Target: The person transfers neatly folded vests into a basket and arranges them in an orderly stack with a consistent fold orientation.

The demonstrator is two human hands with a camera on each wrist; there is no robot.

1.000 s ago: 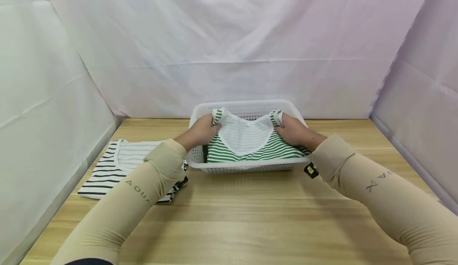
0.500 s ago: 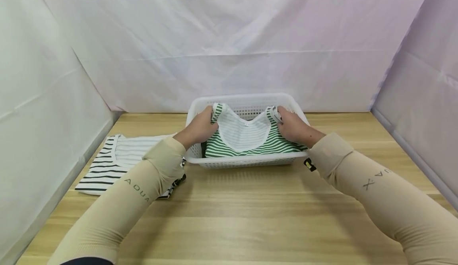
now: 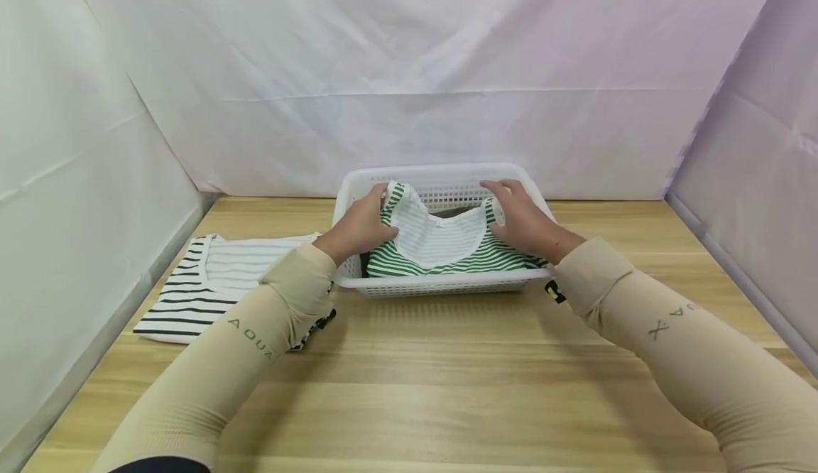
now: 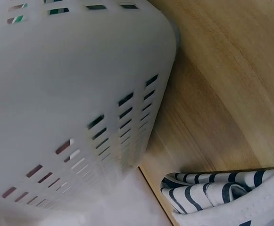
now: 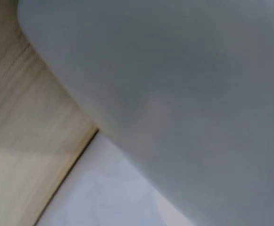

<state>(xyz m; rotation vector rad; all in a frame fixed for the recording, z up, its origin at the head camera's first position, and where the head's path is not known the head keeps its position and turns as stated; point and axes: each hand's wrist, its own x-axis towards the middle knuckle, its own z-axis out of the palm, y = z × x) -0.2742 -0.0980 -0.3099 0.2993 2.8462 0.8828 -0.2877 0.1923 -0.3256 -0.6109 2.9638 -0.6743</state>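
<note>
A green-and-white striped shirt lies in a white plastic basket, its wide neckline facing up and its shoulders raised at both sides. At the left shoulder my left hand has its thumb and fingers spread apart, touching the fabric. My right hand is by the other shoulder, fingers extended over the inside of the basket and thumb apart from them. Both wrist views are mostly filled by the basket's outer wall, which hides the hands there.
A folded black-and-white striped shirt lies on the wooden table left of the basket, partly behind my left sleeve. Dark cloth shows behind the green shirt's collar. White sheets stand at the back and both sides.
Both hands gripped the green-striped shirt's shoulders before; now their fingers have spread and let go of them. The neckline has settled slightly, and dark cloth shows behind it.
</note>
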